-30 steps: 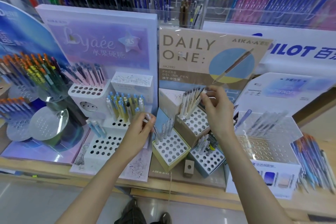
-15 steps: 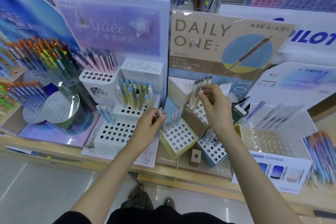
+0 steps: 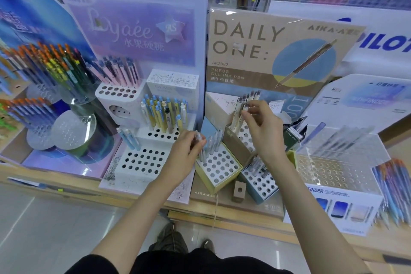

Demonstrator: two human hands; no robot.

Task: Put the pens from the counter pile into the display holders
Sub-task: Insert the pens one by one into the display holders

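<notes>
My left hand [image 3: 185,152] pinches a translucent grey pen [image 3: 202,151] that stands in the yellow holder [image 3: 219,168], a box with a white perforated top and a few more grey pens along its back row. My right hand [image 3: 263,131] pinches the top of a beige pen [image 3: 239,109] among a small cluster standing in the brown holder [image 3: 236,147] just behind. A blue holder [image 3: 261,181] with a few pens sits under my right wrist.
A white tiered holder [image 3: 142,162] with blue and yellow pens stands to the left. A clear acrylic rack [image 3: 333,169] is on the right. Round stands [image 3: 64,131] with coloured pens fill the far left. A small brown block [image 3: 239,191] sits near the wooden counter edge [image 3: 222,211].
The view has tilted down and closer. My left hand moved right from the white holder to the yellow holder with a pen. My right hand stays at the beige pens.
</notes>
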